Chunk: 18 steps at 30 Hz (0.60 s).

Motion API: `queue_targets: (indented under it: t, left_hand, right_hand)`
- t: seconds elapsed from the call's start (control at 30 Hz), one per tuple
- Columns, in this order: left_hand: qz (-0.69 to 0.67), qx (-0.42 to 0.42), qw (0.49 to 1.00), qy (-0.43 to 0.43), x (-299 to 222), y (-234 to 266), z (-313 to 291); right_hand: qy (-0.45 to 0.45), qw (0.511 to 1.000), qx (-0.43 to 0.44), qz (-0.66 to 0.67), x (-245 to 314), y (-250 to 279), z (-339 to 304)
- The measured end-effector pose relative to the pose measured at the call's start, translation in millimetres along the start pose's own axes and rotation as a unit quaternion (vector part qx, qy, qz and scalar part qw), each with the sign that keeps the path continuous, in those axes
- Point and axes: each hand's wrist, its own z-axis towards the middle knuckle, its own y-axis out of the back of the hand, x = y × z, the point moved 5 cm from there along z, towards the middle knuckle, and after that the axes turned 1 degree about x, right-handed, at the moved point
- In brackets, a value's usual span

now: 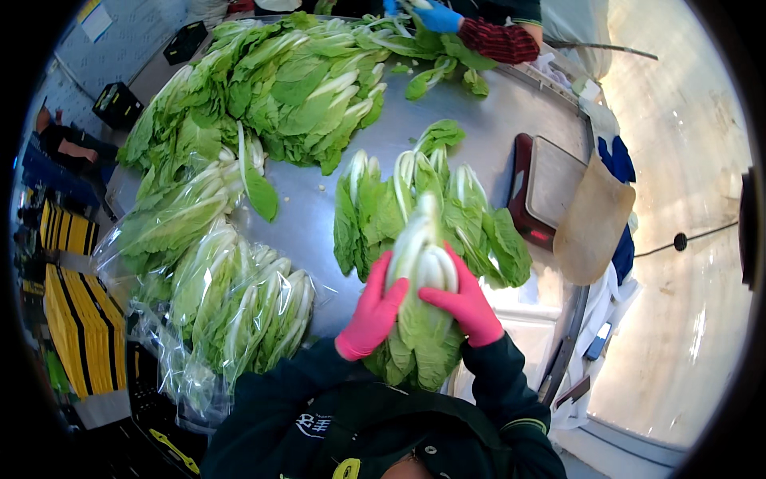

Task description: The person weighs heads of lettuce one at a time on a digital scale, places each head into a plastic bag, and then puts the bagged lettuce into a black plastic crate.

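Close to my body, between both pink-gloved hands, is a leafy green cabbage (423,335) with thick white stalks. It is upended, its white base pointing away from me and its leaves toward my chest. My left hand (375,310) clasps its left side. My right hand (469,303) clasps the right side, both thumbs lying across the stalks. Just beyond, several more leafy cabbages (371,211) lie on the metal table (307,191), bases away from me. To the left, other cabbages (239,295) are in clear plastic bags (179,351).
A large heap of cabbages (303,96) covers the far left of the table. At the right stands a dark red weighing scale (523,188), with a brown sheet (594,219) beside it. Across the table, another person's blue-gloved hand (439,16) works near loose leaves. Yellow-and-black striped crates (84,331) stand at far left.
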Motion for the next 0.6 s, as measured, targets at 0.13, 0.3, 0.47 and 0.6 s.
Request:
queue_targets:
  t: [0.13, 0.3, 0.47, 0.6]
  left_hand:
    - [-0.133, -0.095, 0.984, 0.065, 37, 34, -25]
    - [0.057, -0.145, 0.987, 0.043, 93, 96, -48]
    - [0.111, -0.110, 0.984, 0.090, 83, 93, -83]
    - [0.116, -0.129, 0.983, 0.057, 109, 64, -78]
  right_hand:
    - [-0.029, 0.977, 0.073, -0.199, -49, -17, 30]
    - [0.104, 0.858, 0.002, -0.503, -103, -28, 34]
    - [0.101, 0.871, 0.026, -0.480, -118, 13, 12]
    - [0.027, 0.949, 0.051, -0.310, -135, -12, -10]
